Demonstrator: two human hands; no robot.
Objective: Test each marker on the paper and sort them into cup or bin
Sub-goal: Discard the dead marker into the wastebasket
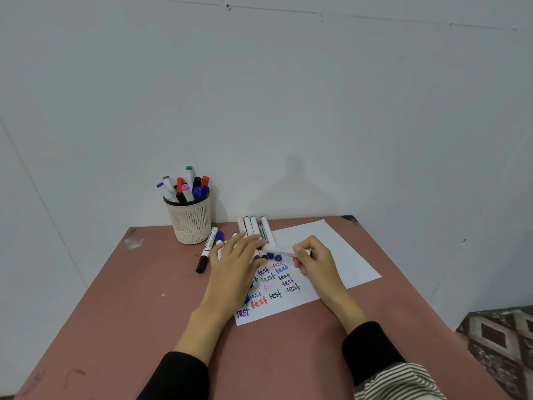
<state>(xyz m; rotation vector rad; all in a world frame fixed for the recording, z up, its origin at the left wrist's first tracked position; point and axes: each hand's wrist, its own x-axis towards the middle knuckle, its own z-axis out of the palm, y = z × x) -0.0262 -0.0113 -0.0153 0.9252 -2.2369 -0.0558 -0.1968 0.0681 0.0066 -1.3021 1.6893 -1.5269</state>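
A white sheet of paper (340, 255) lies on the table, its near half covered with the word "test" in several colours. My right hand (315, 259) grips a white marker (281, 250) that lies nearly level above the paper. My left hand (236, 261) rests flat, fingers straight, on a row of white markers (255, 226) at the paper's far left corner. A black-capped marker (207, 249) lies loose on the table beside it. The cream mesh cup (190, 223) at the back left holds several capped markers.
The reddish-brown table (129, 298) stands against a pale wall. A patterned rug (501, 339) shows on the floor past the table's right edge. No bin is in view.
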